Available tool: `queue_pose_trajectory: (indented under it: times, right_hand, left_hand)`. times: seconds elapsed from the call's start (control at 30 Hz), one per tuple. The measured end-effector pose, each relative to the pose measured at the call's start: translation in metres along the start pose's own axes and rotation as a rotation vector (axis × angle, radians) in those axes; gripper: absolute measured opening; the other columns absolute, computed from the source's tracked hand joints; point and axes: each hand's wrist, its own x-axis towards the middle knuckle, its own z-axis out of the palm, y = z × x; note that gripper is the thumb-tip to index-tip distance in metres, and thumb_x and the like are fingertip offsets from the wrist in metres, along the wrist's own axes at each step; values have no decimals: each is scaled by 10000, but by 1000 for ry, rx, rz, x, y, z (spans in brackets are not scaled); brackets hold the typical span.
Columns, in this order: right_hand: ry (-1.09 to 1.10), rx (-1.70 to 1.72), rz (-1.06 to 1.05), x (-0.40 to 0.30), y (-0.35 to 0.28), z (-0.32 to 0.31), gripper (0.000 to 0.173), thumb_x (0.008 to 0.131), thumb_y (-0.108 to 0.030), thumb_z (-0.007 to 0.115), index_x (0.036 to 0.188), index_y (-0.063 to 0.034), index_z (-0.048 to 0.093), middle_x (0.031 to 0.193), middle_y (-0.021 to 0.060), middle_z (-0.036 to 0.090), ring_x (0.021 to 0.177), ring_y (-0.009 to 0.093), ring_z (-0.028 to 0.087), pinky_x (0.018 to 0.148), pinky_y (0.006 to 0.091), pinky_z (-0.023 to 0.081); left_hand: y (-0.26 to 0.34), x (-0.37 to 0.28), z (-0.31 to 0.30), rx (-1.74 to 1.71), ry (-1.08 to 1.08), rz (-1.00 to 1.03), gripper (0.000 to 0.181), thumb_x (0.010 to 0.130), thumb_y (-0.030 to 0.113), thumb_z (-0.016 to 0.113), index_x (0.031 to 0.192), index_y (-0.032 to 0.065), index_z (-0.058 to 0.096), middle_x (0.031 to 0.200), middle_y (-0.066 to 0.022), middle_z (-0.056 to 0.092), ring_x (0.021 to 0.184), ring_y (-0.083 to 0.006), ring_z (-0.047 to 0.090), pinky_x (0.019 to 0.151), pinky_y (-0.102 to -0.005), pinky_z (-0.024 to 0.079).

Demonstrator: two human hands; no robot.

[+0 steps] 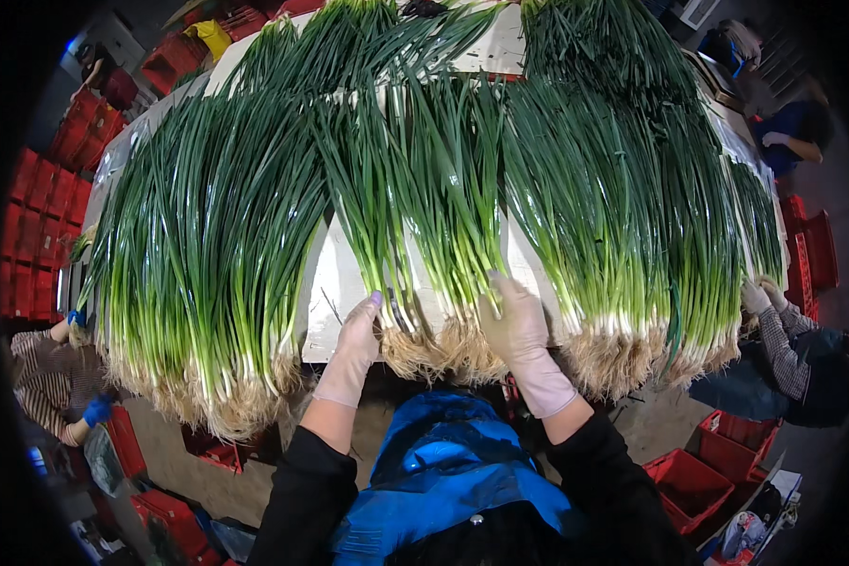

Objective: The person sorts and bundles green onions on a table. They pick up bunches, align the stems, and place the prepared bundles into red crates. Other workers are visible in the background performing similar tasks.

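A small middle bunch of long green allium stalks (pixel 449 276), with white bases and pale tangled roots, lies on the white tabletop (pixel 323 283) before me. My left hand (pixel 357 336), in a pale thin glove, is at the bunch's left edge just above the roots; its fingertips are partly hidden. From the right, my gloved right hand (pixel 520 322) has thumb and fingers on the lower stalks, slightly blurred. A wide heap of stalks (pixel 219 247) spreads to the left, and another heap (pixel 601 247) to the right. Their roots overhang the near edge.
More greens (pixel 608 42) cover the far side. A co-worker's gloved hands (pixel 760 293) touch stalks at the right end; a person with blue gloves (pixel 97 410) stands left. Red crates (pixel 690 488) sit on the floor at right, and stacked red crates (pixel 39 233) stand at left.
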Motion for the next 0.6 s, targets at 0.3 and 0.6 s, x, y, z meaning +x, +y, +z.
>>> queue_pose_trajectory:
  times: [0.3,0.6]
  right_hand:
    - [-573,592,256,-1,-32,88,534,892,-414,631,1155,50,589,1026,190,665,940,233,617,844,344,472]
    - [-415,1065,395,-11,-21,108,217,945,-139,589,1132,-30,612,962,13,679,854,90,593,816,256,491]
  left_hand:
    - [13,-24,16,192,57,177,551,921,356,633,1288,-24,474,1090,-146,633,935,-255,628,814,-352,522]
    - [44,-44,6,77,-36,193,273,922,99,618,1167,-16,584,954,-140,685,860,-199,676,750,-322,573]
